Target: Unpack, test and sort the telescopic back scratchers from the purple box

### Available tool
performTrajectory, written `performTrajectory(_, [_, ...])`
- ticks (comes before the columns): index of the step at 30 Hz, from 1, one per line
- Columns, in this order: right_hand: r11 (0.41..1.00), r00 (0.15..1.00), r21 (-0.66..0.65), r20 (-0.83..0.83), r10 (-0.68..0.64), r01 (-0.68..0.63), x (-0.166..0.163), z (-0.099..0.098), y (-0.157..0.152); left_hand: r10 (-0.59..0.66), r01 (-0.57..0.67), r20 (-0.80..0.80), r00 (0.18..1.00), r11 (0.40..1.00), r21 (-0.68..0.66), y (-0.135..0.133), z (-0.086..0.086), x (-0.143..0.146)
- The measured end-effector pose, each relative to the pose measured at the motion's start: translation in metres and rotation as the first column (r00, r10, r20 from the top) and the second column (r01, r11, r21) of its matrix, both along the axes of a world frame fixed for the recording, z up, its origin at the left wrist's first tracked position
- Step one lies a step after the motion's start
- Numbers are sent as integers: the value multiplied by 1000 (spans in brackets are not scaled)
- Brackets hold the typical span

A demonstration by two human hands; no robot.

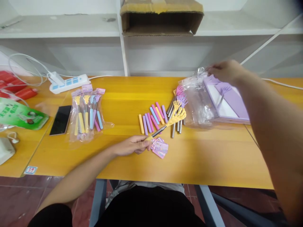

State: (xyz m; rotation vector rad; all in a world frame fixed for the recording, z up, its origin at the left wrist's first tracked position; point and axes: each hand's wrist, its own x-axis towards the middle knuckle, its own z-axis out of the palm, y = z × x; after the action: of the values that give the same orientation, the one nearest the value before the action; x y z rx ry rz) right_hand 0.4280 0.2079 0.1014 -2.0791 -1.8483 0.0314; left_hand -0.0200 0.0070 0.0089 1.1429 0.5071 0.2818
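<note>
While the left hand [136,145] reaches in at the centre of the head view, its fingers are clamped on the lower end of a yellow back scratcher [168,123], so the small plastic hand at the far end is left free and points toward the upper right. Below its rod lie fanned cards [161,147], close to the gripping fingers and presumably so placed for easy picking.

The right hand [226,71], at the upper right, has its fingers drawn together at the top edge of the clear bags [200,104]; blur makes it impossible to tell whether they pinch the plastic. The bags lie partly against a purple box [239,104].

Between the hands, coloured tubes [149,122] lie roughly side by side, an order that probably keeps each one separately reachable. Just right of them, loose scratchers [182,100] are heaped with their plastic hands toward the top of the frame and their metal rods toward the bottom. At left of centre, bagged scratchers [86,116] lie beside a phone [61,120], well apart from the loose pieces, which apparently keeps the two groups from mixing.
</note>
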Motion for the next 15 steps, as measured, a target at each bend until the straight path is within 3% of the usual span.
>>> performTrajectory(2, [997,998,-35,29,-64,65,-1,-15,5,14,-14,-4,1000,1000,-5,1,-1,0])
performTrajectory(5, [986,987,163,154,-46,21,-16,-23,-12,20,-20,-3,1000,1000,-8,0,0,1])
performTrajectory(7, [972,970,227,243,5,-62,-34,-31,-32,15,-15,-10,1000,1000,-2,-1,1,2])
performTrajectory(11, [985,954,103,281,108,-141,-68,-70,-69,9,-9,-26,1000,1000,9,-3,4,2])
performTrajectory(15, [992,972,71,217,89,-107,-70,-106,-80,3,-2,-12,1000,999,35,-3,3,1])
